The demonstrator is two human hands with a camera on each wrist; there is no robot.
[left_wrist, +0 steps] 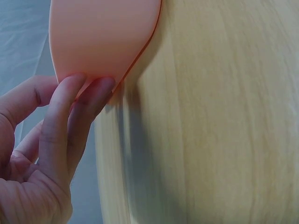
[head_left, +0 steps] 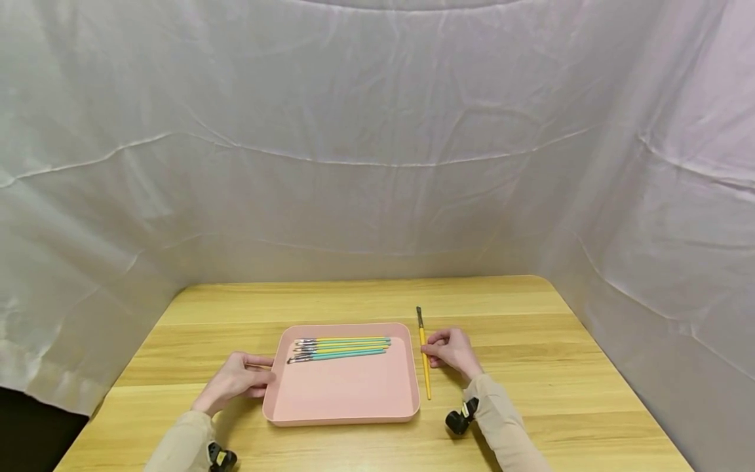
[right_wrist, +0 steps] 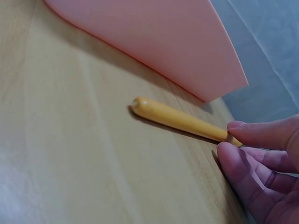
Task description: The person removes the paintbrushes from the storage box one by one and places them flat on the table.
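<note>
Currently your right hand (head_left: 451, 351) pinches the yellow brush (head_left: 425, 360) mid-handle, and a loose grip could roll it against the tray (head_left: 342, 393); your left hand's straight fingers (left_wrist: 70, 107) only brace that rim.

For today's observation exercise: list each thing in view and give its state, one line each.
Pink tray: flat on the table, holding brushes.
Brushes in tray: lying side by side.
Yellow brush: lying on the table beside the tray.
Left hand: fingers touching the tray's edge.
Right hand: fingertips pinching the yellow brush.
</note>
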